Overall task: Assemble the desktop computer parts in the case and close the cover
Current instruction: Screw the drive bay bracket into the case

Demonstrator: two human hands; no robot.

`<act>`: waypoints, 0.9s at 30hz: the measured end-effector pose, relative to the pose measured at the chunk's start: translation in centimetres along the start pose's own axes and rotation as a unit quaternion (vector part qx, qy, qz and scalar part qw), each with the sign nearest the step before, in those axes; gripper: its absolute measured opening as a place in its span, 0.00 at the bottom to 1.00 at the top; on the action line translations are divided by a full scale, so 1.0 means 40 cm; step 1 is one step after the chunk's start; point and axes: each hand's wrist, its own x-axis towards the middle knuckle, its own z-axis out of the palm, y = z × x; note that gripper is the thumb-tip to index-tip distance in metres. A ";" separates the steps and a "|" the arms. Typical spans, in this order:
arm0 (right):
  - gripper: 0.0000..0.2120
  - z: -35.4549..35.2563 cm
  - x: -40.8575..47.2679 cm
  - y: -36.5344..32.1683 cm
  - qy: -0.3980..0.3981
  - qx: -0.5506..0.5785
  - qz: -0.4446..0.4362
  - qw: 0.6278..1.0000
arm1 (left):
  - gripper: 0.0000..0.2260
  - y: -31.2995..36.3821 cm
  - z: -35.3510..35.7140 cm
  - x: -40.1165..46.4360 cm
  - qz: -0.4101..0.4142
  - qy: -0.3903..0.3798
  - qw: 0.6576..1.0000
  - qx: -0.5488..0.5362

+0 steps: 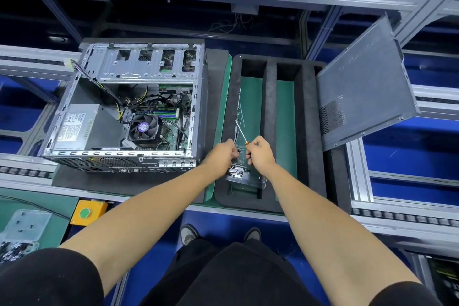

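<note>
A person stands at a green tabletop [221,117] on an assembly line, both bare arms stretched forward over a black foam tray [269,112]. The right hand [260,154] has its fingers curled round a screwdriver [240,133] with an orange collar, the thin shaft slanting up and away to the left. The left hand [224,154], just beside it, has its fingers bent toward a clear plastic box [244,176] of small dark screws that sits in the near end of the tray's left slot; whether those fingers pinch a screw or the box edge cannot be told.

To the left, the open computer case [124,107] lies on its side on a dark foam mat [129,181], with its fan [143,127], cables and power supply [77,126] exposed. The grey side cover [362,87] leans tilted at the right, its lower edge at the tray's far right side, well apart from the case.

At the lower left, a yellow box with a green button [85,212] sits at the tabletop's front edge, near a clear lid [27,225] and a bin of dark screws [15,249]. The person's shoes [188,233] show on the blue floor below.
</note>
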 end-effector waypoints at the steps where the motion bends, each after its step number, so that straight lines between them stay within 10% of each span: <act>1: 0.10 -0.001 0.001 0.000 0.001 0.006 0.001 1.000 | 0.07 0.004 -0.010 -0.004 0.001 -0.001 0.999 -0.040; 9: 0.09 -0.007 0.003 0.002 -0.007 0.008 -0.004 1.000 | 0.04 0.016 -0.004 -0.009 0.010 -0.068 0.993 -0.101; 27: 0.10 -0.015 -0.001 0.007 -0.011 0.007 -0.004 1.000 | 0.06 -0.014 0.014 -0.006 0.081 -0.098 0.985 0.118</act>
